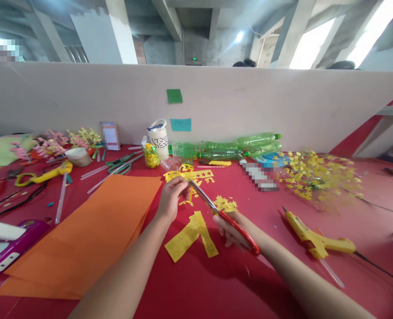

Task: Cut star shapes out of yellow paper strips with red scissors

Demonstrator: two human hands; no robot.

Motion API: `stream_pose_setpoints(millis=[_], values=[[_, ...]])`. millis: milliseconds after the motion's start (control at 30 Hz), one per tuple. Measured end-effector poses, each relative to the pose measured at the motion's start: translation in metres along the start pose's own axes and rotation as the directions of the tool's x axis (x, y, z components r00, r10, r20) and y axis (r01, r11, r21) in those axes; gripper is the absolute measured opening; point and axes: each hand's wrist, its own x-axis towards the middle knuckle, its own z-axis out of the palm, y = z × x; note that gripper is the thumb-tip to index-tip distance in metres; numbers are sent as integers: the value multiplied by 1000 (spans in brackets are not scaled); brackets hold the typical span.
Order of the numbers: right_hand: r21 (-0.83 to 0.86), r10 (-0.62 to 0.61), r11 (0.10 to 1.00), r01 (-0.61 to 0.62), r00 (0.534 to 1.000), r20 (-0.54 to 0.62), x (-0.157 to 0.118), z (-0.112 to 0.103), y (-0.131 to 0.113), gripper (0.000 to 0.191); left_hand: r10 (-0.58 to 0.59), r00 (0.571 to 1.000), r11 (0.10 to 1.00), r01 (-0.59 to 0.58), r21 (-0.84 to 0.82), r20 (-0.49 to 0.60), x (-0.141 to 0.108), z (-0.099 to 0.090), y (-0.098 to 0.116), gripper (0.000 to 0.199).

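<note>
My right hand [231,230] grips a pair of red-handled scissors [231,221], whose blades point up and left. Fingers and thumb of my left hand [171,197] are pinched together right at the blade tips. Whatever they hold is too small to make out, though a thin yellow sliver [191,193] shows just below them. Yellow sheet scraps with star-shaped holes [204,174] lie beyond the left hand. A pile of small yellow stars [225,204] sits beside the right hand. Nearer to me are cut yellow pieces [184,241] on the red table.
Orange sheets [93,230] cover the left side, near a purple power strip [17,248]. A yellow glue gun [316,237] with its cord lies right, before a bunch of yellow stars [316,177]. Green bottles [223,154] and a white tumbler [158,138] stand along the partition [249,97].
</note>
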Motion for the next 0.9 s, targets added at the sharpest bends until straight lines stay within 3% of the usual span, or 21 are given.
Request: stream_pose_setpoints(millis=[900], values=[[-3, 19, 1000, -19, 1000, -13, 3, -1, 2, 48, -5, 1000, 1000, 6, -11, 27, 1, -2, 2, 14]])
